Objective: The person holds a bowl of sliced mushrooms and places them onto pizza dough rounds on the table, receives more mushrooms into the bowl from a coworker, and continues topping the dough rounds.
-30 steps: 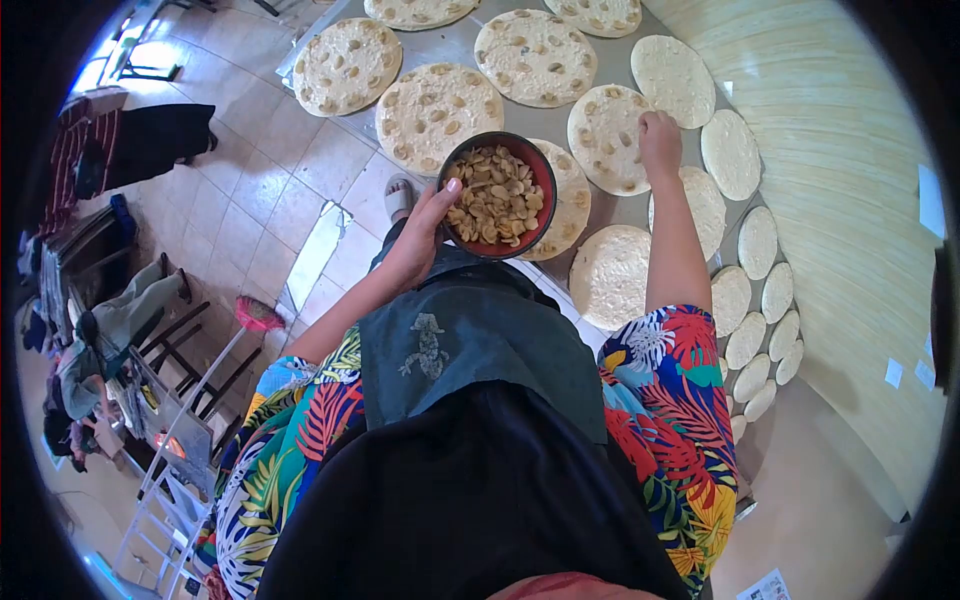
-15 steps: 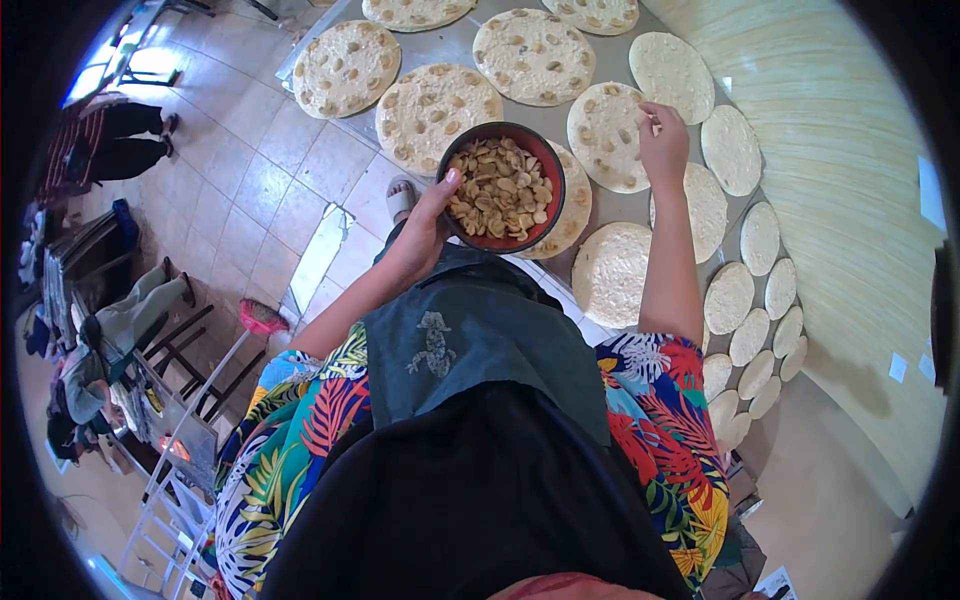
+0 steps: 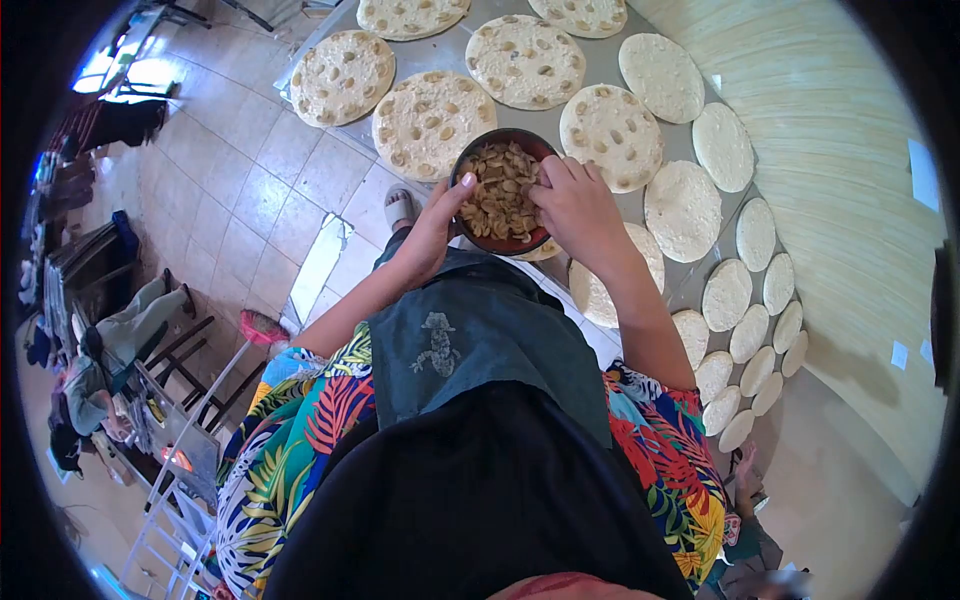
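Observation:
My left hand [image 3: 438, 215] grips the left side of a dark round bowl with a red inside [image 3: 533, 143], its thumb over the rim. Tan pieces that look like split broad beans [image 3: 498, 195] fill much of the bowl. The fingers of my right hand [image 3: 582, 205] are bent together among the beans at the bowl's right side, and their tips are partly hidden. Beyond the bowl lie pale dough rounds studded with beans, such as the near one [image 3: 433, 125] and one to its right [image 3: 612, 138]. A plain round [image 3: 683, 212] lies right of my right wrist.
The rounds lie on a grey table [image 3: 425, 55]. Several smaller plain rounds [image 3: 756, 236] line its right end, by a wood-patterned wall [image 3: 830, 150]. Left on the tiled floor [image 3: 235, 150] are a long-handled pink dustpan or broom [image 3: 262, 327] and another person's legs [image 3: 130, 122].
My right hand has come back from a bean-studded round on the right and is now in the bowl. The bowl has shifted slightly, still in my left hand.

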A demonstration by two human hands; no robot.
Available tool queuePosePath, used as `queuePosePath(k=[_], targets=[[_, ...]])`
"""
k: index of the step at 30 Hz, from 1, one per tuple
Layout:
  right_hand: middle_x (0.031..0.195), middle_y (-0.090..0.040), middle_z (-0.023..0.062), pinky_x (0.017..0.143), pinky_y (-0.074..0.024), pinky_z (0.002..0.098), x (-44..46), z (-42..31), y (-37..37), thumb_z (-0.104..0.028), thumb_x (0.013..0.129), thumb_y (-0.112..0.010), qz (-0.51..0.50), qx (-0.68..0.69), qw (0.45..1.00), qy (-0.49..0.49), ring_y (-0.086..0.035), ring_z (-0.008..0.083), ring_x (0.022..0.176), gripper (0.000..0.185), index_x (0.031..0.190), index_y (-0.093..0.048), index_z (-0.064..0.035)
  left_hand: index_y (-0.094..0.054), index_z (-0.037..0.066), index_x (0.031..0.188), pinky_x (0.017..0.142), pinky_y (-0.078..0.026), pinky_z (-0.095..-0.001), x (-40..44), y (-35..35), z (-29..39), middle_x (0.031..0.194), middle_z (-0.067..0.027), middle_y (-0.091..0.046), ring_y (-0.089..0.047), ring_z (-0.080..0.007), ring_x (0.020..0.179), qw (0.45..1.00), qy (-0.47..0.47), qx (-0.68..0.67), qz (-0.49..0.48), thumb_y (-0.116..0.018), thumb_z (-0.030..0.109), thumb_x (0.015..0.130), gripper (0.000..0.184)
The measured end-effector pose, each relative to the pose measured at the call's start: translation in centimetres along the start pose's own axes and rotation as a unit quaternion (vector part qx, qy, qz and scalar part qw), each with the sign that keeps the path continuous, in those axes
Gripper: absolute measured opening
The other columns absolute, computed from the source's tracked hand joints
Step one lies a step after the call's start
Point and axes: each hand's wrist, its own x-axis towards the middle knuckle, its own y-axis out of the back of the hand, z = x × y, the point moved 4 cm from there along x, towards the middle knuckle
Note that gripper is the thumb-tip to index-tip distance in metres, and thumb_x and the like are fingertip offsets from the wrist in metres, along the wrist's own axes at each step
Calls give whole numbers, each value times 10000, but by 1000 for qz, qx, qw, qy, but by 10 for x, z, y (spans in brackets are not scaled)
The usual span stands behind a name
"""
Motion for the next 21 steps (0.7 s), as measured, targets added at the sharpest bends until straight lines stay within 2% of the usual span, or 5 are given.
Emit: queuePosePath(k=[6, 9, 11, 17, 21], targets=[[868, -493, 50, 787, -413, 350, -1, 3, -3, -140, 736, -606, -34, 5, 999, -12, -508, 216, 898, 81, 760, -660, -85, -328, 73, 1333, 957, -355, -370, 1, 0, -3, 1277, -76, -456, -437, -185, 1170, 999, 26, -16, -26, -489, 492, 880, 638], [863, -542, 47, 756, -425, 327, -3, 12, 4, -87, 738, -644, 26, 155, 987, -38, -549, 188, 833, 126, 856, -669, -52, -326, 74, 1336, 962, -353, -370, 0, -2, -2, 1279, -78, -455, -437, -184, 1171, 999, 24, -26, -30, -482, 492, 885, 634], [897, -594, 42, 708, -449, 267, -5, 31, 10, -79, 787, -641, 66, 372, 915, -145, -576, 135, 781, 152, 930, -672, -39, -328, 66, 1333, 967, -351, -367, -1, -1, -1, 1279, -75, -456, -433, -182, 1176, 999, 25, -23, -22, -478, 488, 889, 631], [801, -645, 8, 629, -462, 224, 2, 163, -28, -66, 764, -672, 160, 341, 869, -321, -578, 95, 674, 183, 946, -682, -56, -320, 41, 1330, 966, -347, -346, -1, 0, 0, 1282, -78, -453, -428, -188, 1178, 999, 10, -31, -16, -480, 488, 889, 648], [756, -643, 123, 618, -484, 354, 0, 219, -73, -220, 792, -630, 203, 125, 921, -309, -614, 246, 650, 197, 834, -655, -29, -366, 31, 1297, 957, -350, -339, -1, 7, -15, 1243, -81, -472, -446, -190, 1140, 999, 11, -34, 10, -490, 453, 890, 600]])
